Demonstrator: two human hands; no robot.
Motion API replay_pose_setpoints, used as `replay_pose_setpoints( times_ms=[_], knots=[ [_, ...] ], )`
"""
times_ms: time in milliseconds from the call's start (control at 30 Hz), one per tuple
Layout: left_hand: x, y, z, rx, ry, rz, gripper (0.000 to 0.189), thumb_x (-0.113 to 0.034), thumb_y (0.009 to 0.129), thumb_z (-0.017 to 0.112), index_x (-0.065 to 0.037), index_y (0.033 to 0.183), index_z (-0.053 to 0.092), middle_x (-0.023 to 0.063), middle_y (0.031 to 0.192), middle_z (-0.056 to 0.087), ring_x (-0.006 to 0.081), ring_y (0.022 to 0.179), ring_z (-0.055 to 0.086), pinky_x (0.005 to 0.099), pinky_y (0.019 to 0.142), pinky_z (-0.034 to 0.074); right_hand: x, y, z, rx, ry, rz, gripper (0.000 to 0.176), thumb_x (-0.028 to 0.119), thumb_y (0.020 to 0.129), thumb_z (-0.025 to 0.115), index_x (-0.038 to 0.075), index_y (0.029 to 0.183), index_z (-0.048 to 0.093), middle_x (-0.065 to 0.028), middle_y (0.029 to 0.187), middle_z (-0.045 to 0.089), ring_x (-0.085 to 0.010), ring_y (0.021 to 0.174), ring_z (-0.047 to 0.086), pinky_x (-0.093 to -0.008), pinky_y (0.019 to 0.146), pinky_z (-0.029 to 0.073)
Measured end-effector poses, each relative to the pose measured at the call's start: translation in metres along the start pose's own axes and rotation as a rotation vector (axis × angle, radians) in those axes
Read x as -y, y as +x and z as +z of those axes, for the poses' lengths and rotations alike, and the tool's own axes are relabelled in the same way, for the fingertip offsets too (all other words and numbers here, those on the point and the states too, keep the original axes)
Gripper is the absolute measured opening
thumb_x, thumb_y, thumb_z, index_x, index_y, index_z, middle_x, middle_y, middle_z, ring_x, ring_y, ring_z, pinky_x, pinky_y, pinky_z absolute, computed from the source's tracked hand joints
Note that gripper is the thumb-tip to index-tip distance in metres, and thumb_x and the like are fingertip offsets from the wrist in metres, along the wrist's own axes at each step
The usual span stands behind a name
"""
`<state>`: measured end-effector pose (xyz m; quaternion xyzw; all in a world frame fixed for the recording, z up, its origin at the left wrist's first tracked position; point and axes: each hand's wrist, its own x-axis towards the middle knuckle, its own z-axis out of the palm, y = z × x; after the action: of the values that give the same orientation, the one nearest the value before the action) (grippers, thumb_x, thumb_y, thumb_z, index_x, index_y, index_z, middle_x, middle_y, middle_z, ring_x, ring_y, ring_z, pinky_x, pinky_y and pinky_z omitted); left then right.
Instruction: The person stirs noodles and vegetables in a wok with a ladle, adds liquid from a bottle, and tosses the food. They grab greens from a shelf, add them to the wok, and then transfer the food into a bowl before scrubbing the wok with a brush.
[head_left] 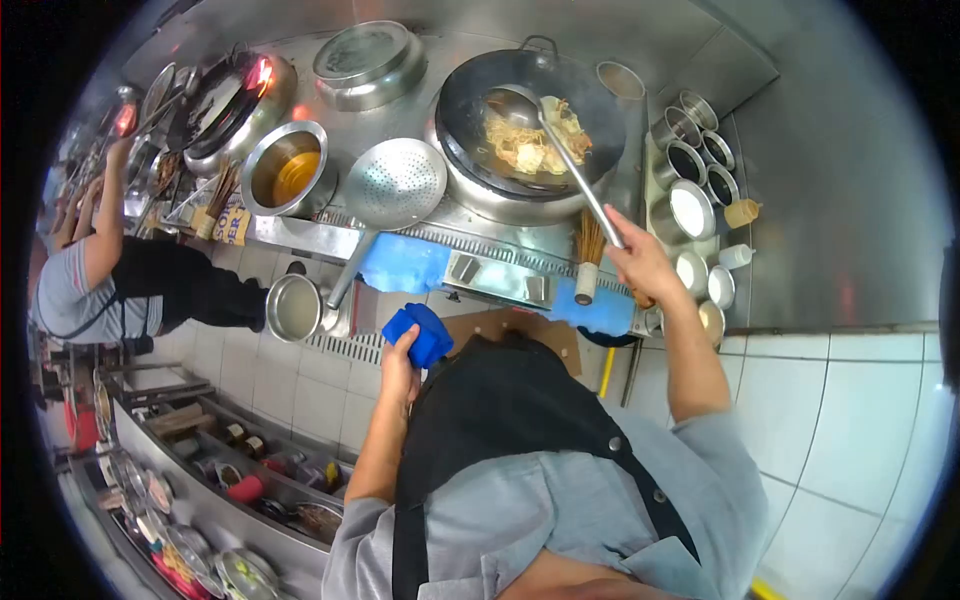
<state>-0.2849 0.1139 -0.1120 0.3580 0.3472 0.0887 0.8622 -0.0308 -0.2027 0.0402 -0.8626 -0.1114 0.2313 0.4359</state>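
Observation:
My right hand (640, 262) is closed round the long handle of a ladle (572, 165). The ladle's bowl rests inside a dark wok (465, 100), against a pile of noodle-like food (530, 148) with pale, egg-like pieces. The wok sits on a round steel burner ring at the back of the range. In front of my apron, my left hand (398, 368) grips a folded blue cloth (422, 335), apart from the wok. Just left of the wok lies a perforated strainer (395, 185), its handle sticking out past the range's front edge.
Left of the strainer stands a steel pot (290, 150) of orange liquid. Seasoning containers (690, 208) line the right side. A bamboo brush (588, 255) hangs at the front edge. Another person (100, 270) works at a second wok on the left. Ingredient trays (240, 440) stand behind.

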Motion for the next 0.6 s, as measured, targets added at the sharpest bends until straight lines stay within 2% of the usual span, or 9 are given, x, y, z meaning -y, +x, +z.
replay_pose_setpoints(
  times_ms=[100, 133, 167, 233, 267, 367, 400, 500, 600],
  knots=[
    [-0.027, -0.005, -0.014, 0.049, 0.059, -0.023, 0.047, -0.016, 0.091, 0.069, 0.001, 0.132, 0.054, 0.0124, 0.122, 0.065, 0.0257, 0.106, 0.067, 0.0411, 0.095, 0.054, 0.023, -0.011, 0.029, 0.151, 0.27, 0.084, 0.07, 0.006, 0.093, 0.065, 0.02, 0.157, 0.042, -0.0013, 0.074, 0.057, -0.0099, 0.055, 0.051, -0.0295, 0.051, 0.045],
    [-0.033, -0.003, -0.017, 0.082, 0.091, -0.017, 0.046, -0.014, 0.09, 0.069, 0.0, 0.131, 0.055, 0.0121, 0.121, 0.065, 0.0252, 0.106, 0.067, 0.0406, 0.096, 0.054, 0.021, -0.007, 0.041, 0.145, 0.212, 0.026, 0.069, 0.005, 0.095, 0.063, 0.018, 0.158, 0.04, 0.0, 0.073, 0.054, -0.0094, 0.053, 0.051, -0.0286, 0.047, 0.043],
    [-0.037, 0.001, -0.022, 0.096, 0.102, -0.029, 0.046, -0.014, 0.09, 0.069, 0.0, 0.131, 0.055, 0.0121, 0.121, 0.065, 0.0252, 0.106, 0.067, 0.0406, 0.096, 0.054, 0.022, -0.004, 0.044, 0.127, 0.219, 0.037, 0.069, 0.005, 0.095, 0.063, 0.018, 0.158, 0.04, 0.0, 0.073, 0.054, -0.0094, 0.053, 0.051, -0.0286, 0.047, 0.043],
    [-0.042, 0.011, -0.037, 0.139, 0.069, -0.074, 0.045, -0.012, 0.089, 0.069, 0.001, 0.13, 0.056, 0.0122, 0.121, 0.065, 0.0248, 0.11, 0.065, 0.0409, 0.098, 0.052, 0.05, -0.006, 0.048, 0.019, -0.165, 0.191, 0.068, 0.006, 0.095, 0.063, 0.017, 0.158, 0.04, -0.001, 0.073, 0.055, -0.0095, 0.053, 0.051, -0.0291, 0.046, 0.042],
    [-0.044, 0.015, -0.042, 0.143, 0.089, -0.05, 0.045, -0.013, 0.09, 0.069, 0.001, 0.13, 0.056, 0.0124, 0.121, 0.065, 0.0252, 0.11, 0.065, 0.0412, 0.098, 0.052, 0.01, 0.013, 0.052, -0.051, 0.014, 0.144, 0.067, 0.009, 0.095, 0.062, 0.015, 0.158, 0.039, -0.002, 0.072, 0.057, -0.0102, 0.05, 0.051, -0.0302, 0.045, 0.041],
    [-0.057, 0.007, -0.042, 0.157, 0.074, 0.024, 0.045, -0.014, 0.09, 0.069, 0.001, 0.129, 0.055, 0.0126, 0.119, 0.066, 0.0257, 0.106, 0.067, 0.041, 0.095, 0.054, -0.015, 0.016, 0.055, -0.282, 0.13, 0.01, 0.066, 0.011, 0.096, 0.061, 0.012, 0.158, 0.038, -0.0026, 0.073, 0.059, -0.0108, 0.049, 0.051, -0.0305, 0.045, 0.041],
    [-0.054, 0.01, -0.051, 0.142, 0.054, 0.02, 0.046, -0.015, 0.09, 0.069, 0.002, 0.131, 0.053, 0.0131, 0.119, 0.066, 0.026, 0.106, 0.067, 0.0411, 0.095, 0.054, -0.029, 0.022, 0.052, -0.346, 0.084, 0.027, 0.069, 0.016, 0.093, 0.063, 0.014, 0.158, 0.039, -0.011, 0.08, 0.066, -0.0162, 0.051, 0.057, -0.0343, 0.048, 0.046],
    [-0.041, 0.022, -0.078, 0.087, 0.026, -0.041, 0.05, -0.015, 0.09, 0.069, 0.002, 0.134, 0.051, 0.0136, 0.121, 0.065, 0.0261, 0.11, 0.065, 0.0413, 0.097, 0.053, 0.003, 0.024, 0.053, -0.42, 0.017, 0.227, 0.072, 0.014, 0.091, 0.064, 0.011, 0.158, 0.038, -0.0114, 0.084, 0.067, -0.0155, 0.054, 0.059, -0.033, 0.052, 0.048],
    [-0.041, 0.015, -0.063, 0.066, 0.073, -0.075, 0.05, -0.015, 0.091, 0.069, 0.001, 0.135, 0.051, 0.0128, 0.121, 0.064, 0.0254, 0.111, 0.065, 0.0413, 0.096, 0.054, -0.026, 0.053, 0.068, -0.306, 0.124, 0.159, 0.072, 0.013, 0.092, 0.065, 0.009, 0.158, 0.038, -0.0089, 0.079, 0.065, -0.0137, 0.053, 0.058, -0.0316, 0.05, 0.047]
  ],
)
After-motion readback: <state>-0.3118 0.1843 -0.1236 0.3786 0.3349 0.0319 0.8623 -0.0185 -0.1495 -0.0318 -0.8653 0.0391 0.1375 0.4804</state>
